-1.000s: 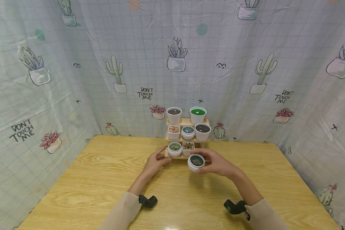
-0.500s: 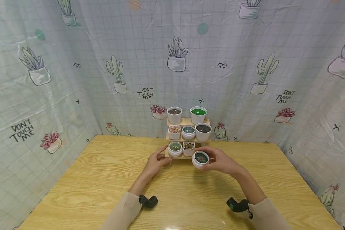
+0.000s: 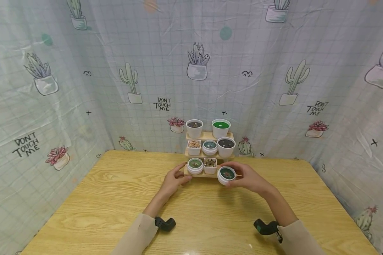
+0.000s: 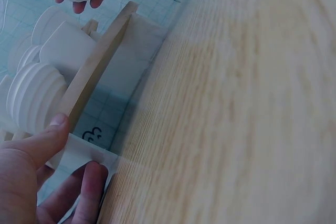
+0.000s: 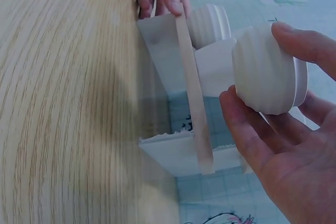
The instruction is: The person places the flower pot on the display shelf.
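Observation:
My right hand (image 3: 248, 179) holds a round white ribbed pot (image 3: 226, 174) with a dark green top, thumb and fingers round its sides. The pot overlaps the right end of the lowest tier of a small three-tier wooden shelf (image 3: 207, 175). In the right wrist view the ribbed pot (image 5: 262, 69) is tilted, beside the wooden board (image 5: 195, 93). At the shelf's left end my left hand (image 3: 172, 181) grips the lowest tier. The left wrist view has its thumb (image 4: 52, 132) on the board's edge and fingers (image 4: 93, 184) curled by the white leg.
The lowest tier carries a round green-topped pot (image 3: 195, 166) and a square pebble-filled pot (image 3: 210, 165). Several more white pots stand on the upper tiers, including a tall bright-green-topped one (image 3: 221, 128). A cactus-print curtain (image 3: 229, 71) hangs behind the wooden table (image 3: 121, 198).
My right hand has moved the round pot rightward and slightly up toward the right end of the lowest tier. My left hand has kept its hold on the shelf.

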### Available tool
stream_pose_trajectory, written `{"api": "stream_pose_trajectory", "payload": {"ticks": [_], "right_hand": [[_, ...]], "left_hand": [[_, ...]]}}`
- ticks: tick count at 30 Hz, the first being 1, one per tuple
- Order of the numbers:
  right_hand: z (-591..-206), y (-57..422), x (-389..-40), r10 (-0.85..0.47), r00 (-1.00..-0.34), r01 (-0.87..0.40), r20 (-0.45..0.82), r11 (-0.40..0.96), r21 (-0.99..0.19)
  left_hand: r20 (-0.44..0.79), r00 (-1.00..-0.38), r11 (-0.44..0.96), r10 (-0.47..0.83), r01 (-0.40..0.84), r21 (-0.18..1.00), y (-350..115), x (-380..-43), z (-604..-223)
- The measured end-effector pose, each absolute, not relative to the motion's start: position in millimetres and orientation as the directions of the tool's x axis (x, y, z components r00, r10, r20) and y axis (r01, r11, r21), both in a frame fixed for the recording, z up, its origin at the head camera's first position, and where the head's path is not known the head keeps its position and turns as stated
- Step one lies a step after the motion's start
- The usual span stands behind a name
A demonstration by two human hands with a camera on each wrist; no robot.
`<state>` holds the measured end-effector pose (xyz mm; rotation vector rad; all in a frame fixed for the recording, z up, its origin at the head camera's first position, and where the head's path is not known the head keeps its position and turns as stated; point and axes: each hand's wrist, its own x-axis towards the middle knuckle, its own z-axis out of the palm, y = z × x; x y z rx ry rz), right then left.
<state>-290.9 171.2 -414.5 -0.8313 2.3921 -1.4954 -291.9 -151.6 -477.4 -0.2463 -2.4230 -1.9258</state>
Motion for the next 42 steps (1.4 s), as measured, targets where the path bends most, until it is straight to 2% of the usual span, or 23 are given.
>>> {"api": "stream_pose_trajectory", "payload": {"ticks": [10, 17, 22, 30, 42], "right_hand": [[-419, 175, -295, -0.519, -0.844, -0.351, 0.133, 0.349, -0.869], [-421, 174, -296, -0.483, -0.863, -0.340, 0.145, 0.345, -0.875], [-424, 172, -299, -0.409, -0.897, -0.322, 0.167, 0.344, -0.882], [-425, 168, -302, -0.283, -0.952, -0.217, 0.121, 0.339, -0.915], [-437, 163, -306, -0.250, -0.952, -0.256, 0.177, 0.331, -0.908]], "left_hand": [[0.136, -0.991, 0.271, 0.011, 0.133, 0.953, -149, -311, -502], [0.142, -0.989, 0.248, 0.035, 0.146, 0.958, -148, -300, -490], [0.153, -0.985, 0.242, 0.075, 0.167, 0.956, -150, -290, -478], [0.132, -0.989, 0.257, 0.069, 0.145, 0.955, -153, -308, -494], [0.139, -0.985, 0.263, 0.098, 0.160, 0.951, -157, -315, -505]]}}
